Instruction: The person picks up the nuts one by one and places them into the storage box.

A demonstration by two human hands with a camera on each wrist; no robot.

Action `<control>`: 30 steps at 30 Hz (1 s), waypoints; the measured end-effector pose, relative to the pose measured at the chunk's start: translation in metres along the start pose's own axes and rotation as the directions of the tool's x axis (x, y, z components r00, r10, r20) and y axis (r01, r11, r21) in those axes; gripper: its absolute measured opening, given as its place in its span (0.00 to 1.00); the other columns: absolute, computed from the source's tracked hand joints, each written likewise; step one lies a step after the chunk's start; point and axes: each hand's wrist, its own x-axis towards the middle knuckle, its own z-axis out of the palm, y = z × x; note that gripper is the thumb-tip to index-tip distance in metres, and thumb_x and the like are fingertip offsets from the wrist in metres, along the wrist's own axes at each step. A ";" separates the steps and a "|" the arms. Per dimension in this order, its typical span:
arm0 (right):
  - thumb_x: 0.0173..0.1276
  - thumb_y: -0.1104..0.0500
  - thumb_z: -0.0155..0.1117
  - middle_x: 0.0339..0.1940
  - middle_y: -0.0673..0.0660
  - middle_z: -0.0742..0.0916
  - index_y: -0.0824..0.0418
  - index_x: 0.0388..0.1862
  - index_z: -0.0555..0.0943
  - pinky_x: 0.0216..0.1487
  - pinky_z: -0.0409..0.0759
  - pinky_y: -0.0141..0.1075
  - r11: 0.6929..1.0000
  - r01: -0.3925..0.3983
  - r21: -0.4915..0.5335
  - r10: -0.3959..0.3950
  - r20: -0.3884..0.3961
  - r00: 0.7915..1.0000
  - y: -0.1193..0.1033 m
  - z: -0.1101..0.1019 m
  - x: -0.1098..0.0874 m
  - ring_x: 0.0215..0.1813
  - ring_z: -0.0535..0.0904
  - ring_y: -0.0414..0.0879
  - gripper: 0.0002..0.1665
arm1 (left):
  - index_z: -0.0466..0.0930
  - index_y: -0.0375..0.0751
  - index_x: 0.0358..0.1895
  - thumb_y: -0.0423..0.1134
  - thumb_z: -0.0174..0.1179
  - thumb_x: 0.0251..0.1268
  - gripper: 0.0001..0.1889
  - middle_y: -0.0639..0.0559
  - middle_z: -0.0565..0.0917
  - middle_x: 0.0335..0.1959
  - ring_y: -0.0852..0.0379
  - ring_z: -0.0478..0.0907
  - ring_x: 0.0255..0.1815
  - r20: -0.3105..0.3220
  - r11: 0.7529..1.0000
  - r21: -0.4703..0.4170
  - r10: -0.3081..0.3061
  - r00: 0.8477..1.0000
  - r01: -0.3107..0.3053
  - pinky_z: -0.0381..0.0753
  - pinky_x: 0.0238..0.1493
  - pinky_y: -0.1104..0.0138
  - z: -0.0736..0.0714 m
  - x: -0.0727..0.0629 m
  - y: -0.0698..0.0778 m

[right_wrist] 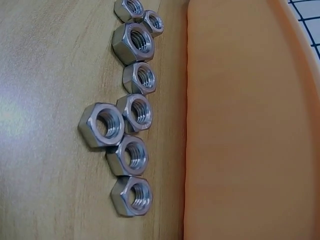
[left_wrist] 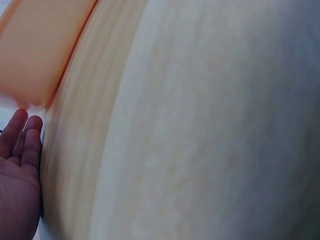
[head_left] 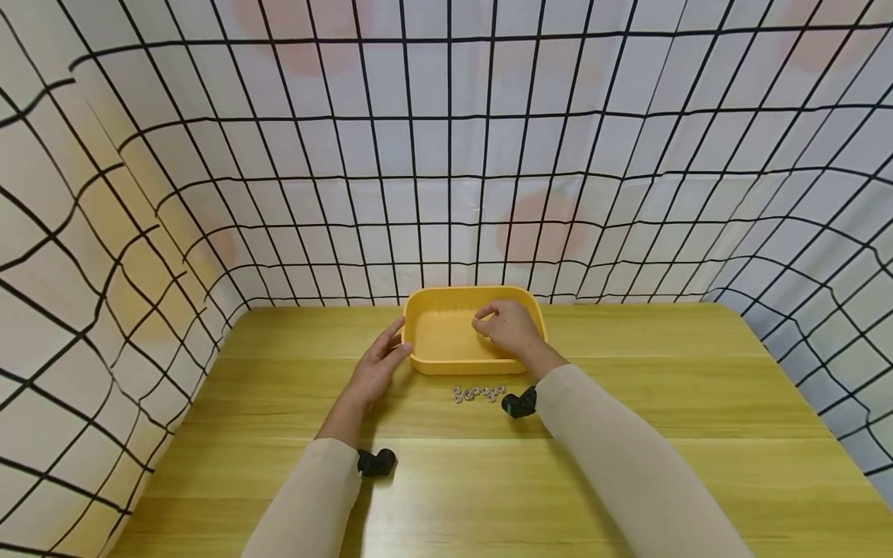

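Note:
A shallow yellow plastic basket point(head_left: 446, 366) stands at the back of the table in the head view. My left hand point(head_left: 377, 364) rests against its left side, fingers extended along the outer wall; the left wrist view catches those straight fingers point(left_wrist: 32, 150) by the basket's corner. Over the basket's right half, my right hand point(head_left: 512, 329) has thumb and forefinger brought together at the tips; I cannot tell whether a small thing is between them. Several silver hex nuts point(right_wrist: 136, 42) lie in an uneven row just in front of the basket, some touching. The right hand is outside the right wrist view.
The wood-grain table point(head_left: 446, 496) carries the basket and nuts. Behind it and at both sides hangs a white curtain point(head_left: 446, 147) with a black grid pattern, close behind the basket. A black wrist camera point(head_left: 519, 403) on the right sleeve sits near the nuts.

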 end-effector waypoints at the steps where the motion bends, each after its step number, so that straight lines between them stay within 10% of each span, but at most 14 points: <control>1: 0.71 0.53 0.68 0.28 0.59 0.86 0.59 0.50 0.85 0.27 0.71 0.32 1.000 -0.007 0.005 0.007 0.000 1.000 0.000 0.000 0.000 0.25 0.76 0.43 0.14 | 0.61 0.70 0.78 0.50 0.57 0.78 0.30 0.46 0.68 0.78 0.44 0.62 0.80 0.002 1.000 0.002 0.001 1.000 -0.001 0.57 0.80 0.44 0.000 0.000 0.000; 30: 0.69 0.49 0.71 0.29 0.52 0.83 0.58 0.58 0.84 0.22 0.69 0.32 0.976 0.058 0.211 -0.034 -0.112 0.993 -0.008 -0.010 -0.008 0.22 0.74 0.43 0.22 | 0.61 0.72 0.78 0.51 0.57 0.78 0.29 0.46 0.69 0.77 0.45 0.62 0.80 0.007 1.000 0.005 0.005 1.000 -0.005 0.56 0.81 0.43 -0.001 0.002 -0.002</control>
